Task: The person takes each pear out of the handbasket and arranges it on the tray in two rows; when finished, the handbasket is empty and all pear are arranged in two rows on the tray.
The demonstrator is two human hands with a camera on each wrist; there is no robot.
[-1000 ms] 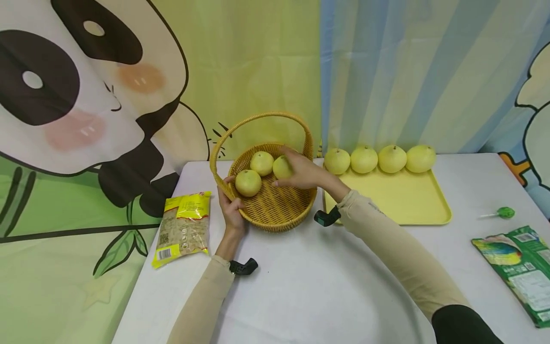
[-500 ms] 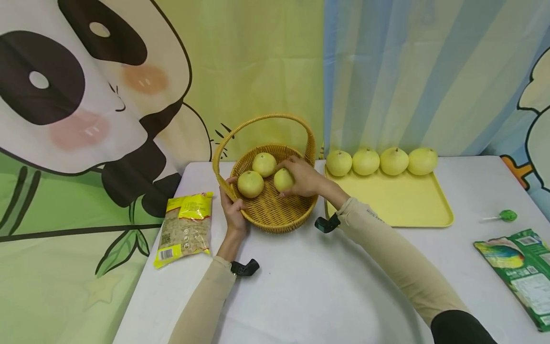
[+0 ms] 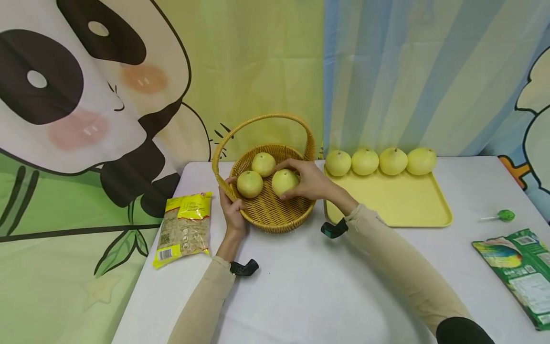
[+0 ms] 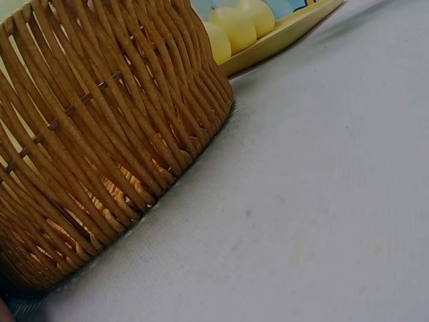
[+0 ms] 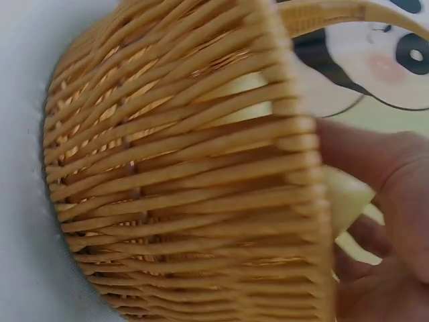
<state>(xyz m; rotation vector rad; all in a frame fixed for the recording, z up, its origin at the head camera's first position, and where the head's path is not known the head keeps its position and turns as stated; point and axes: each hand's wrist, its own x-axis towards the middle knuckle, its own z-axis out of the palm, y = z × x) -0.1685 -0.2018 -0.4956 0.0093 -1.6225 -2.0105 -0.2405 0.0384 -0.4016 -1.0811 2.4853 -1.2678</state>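
Note:
A round wicker basket (image 3: 275,215) with a tall hooped handle stands on the table. My left hand (image 3: 233,214) grips its left rim near the handle's base, thumb in front. Inside, two round yellow-green pears (image 3: 250,184) lie toward the left and back. A third pear (image 3: 283,183) is in my right hand (image 3: 310,179), which reaches over the basket's right rim with thumb and fingers around it. In the right wrist view, part of that pear (image 5: 345,198) shows between thumb and fingers, behind the wicker side. Only the basket's outer wall (image 4: 100,127) fills the left wrist view.
Right of the basket, a yellow tray (image 3: 412,205) carries a row of several pears (image 3: 393,161) along its back edge. A yellow bag (image 3: 182,229) of brown contents lies to the left. A green lollipop (image 3: 505,215) and a green packet (image 3: 517,272) lie at the right.
My right hand has shifted slightly right and forward over the basket with its pear, which now shows more fully. My left hand and the basket have hardly moved.

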